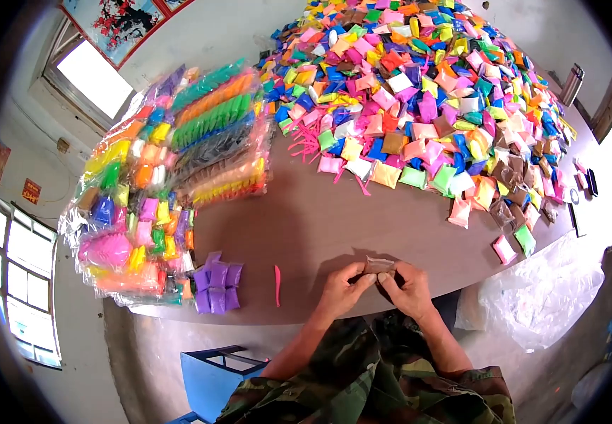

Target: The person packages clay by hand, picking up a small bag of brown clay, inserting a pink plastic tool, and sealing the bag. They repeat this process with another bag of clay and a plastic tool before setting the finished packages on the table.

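Windows (pixel 36 285) glare white at left, while fisheye distortion bends the dark-cornered edges.

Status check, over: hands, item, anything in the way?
Left hand, right hand: both pinching one brown packet. Pink strip lies left, apart; multicoloured packet heap beyond, neither blocking the hands.

Workshop; heaped colourful packets (pixel 428 107); bagged bundles (pixel 214 116); broad brown worktable (pixel 306 219)

A flowered picture (pixel 111 27) hangs on the pale wall (pixel 186 41); a flask (pixel 572 85) stands at right.
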`<state>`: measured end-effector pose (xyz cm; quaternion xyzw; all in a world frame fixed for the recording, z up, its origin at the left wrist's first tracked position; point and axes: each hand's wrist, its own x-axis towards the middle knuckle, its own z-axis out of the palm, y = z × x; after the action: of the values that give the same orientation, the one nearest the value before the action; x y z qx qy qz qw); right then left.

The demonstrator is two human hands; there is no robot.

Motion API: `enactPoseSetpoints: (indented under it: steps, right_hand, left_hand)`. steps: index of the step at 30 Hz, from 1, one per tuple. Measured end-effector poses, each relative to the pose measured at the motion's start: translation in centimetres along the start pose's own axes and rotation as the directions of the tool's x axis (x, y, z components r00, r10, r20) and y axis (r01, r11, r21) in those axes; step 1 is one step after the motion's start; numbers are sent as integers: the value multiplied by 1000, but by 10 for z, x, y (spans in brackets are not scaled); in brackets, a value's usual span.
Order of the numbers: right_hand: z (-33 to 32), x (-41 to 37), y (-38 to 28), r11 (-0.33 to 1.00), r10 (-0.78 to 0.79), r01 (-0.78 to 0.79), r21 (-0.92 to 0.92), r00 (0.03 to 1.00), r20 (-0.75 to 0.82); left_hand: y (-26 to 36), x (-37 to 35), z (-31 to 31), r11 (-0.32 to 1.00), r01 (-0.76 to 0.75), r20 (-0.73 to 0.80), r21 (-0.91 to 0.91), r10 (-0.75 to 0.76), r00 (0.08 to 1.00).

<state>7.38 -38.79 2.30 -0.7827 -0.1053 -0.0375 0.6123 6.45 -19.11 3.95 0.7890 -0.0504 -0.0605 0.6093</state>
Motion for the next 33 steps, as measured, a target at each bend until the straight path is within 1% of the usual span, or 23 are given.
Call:
enactPoseSetpoints:
  steps: [1, 3, 5, 7, 9, 11, 12, 14, 16, 18, 20, 22, 24, 25, 27, 29, 30, 32, 33]
  right_hand:
    - [1, 1, -4, 1000, 0, 0, 2, 1000, -3]
    - [2, 3, -10, 996, 30, -28, 82, 999, -19]
    - [-1, 3, -10, 997, 19, -19, 75, 1000, 1]
    - [-3, 2, -8, 998, 9, -10, 67, 1000, 19]
    - [-4, 0, -3, 990, 48, -52, 132, 998, 32]
    - [-3, -1, 0, 991, 19, -21, 135, 1000, 11]
    - [-2, -1, 1, 991, -6, 7, 136, 1000, -8]
    - [0, -1, 5, 991, 11, -11, 133, 1000, 3]
    - [-1, -1, 0, 991, 30, -31, 128, 999, 15]
    - [-2, 3, -11, 996, -38, 39, 83, 999, -19]
    - [-1, 2, -8, 996, -21, 22, 88, 1000, -12]
    - [0, 0, -1, 996, -5, 5, 92, 1000, -6]
    - [1, -2, 5, 987, -3, 5, 160, 1000, -14]
    - [-1, -2, 4, 987, -4, 7, 160, 1000, -16]
    - [-6, -1, -3, 995, -89, 87, 52, 995, 48]
    - [-5, -1, -5, 994, -95, 93, 55, 995, 39]
    - [-5, -1, -6, 994, -97, 96, 59, 995, 30]
    - [-7, 0, -14, 996, -90, 89, 22, 995, 42]
    - [-7, 1, -16, 997, -78, 79, -14, 995, 55]
  left_hand:
    - [-4, 0, 0, 1000, 7, -6, -20, -7, 1000]
    - [-13, 0, 0, 999, 13, -13, -36, -13, 1000]
    - [-20, -1, 1, 999, 27, 16, 41, -28, 999]
    - [-13, -2, 0, 1000, 20, 49, 23, -22, 999]
    - [-3, -2, 1, 1000, 13, 79, 3, -13, 997]
    - [6, -1, 2, 995, -24, 60, -100, 30, 998]
    - [6, -1, 2, 995, -25, 62, -97, 31, 998]
    - [5, -2, 3, 989, 66, 45, -136, -60, 997]
    - [-8, -2, 2, 990, 71, 38, -124, -66, 997]
    - [-13, -2, 1, 991, 73, 28, -113, -70, 997]
    - [-14, -2, 1, 976, 79, 40, -205, -72, 997]
    - [-16, -3, 2, 979, 74, 46, -192, -67, 997]
    - [-15, -3, 4, 981, 68, 51, -180, -60, 997]
    - [-11, -2, 5, 986, 57, 27, -157, -53, 998]
    - [-9, -1, 4, 990, 43, 3, -132, -43, 999]
    - [-15, -2, 1, 985, 95, 31, -144, -91, 995]
    - [-16, -2, 1, 985, 91, 31, -144, -88, 996]
    - [-19, -2, 1, 976, 145, -28, -161, -152, 988]
    - [-22, -3, 2, 977, 143, -29, -161, -149, 988]
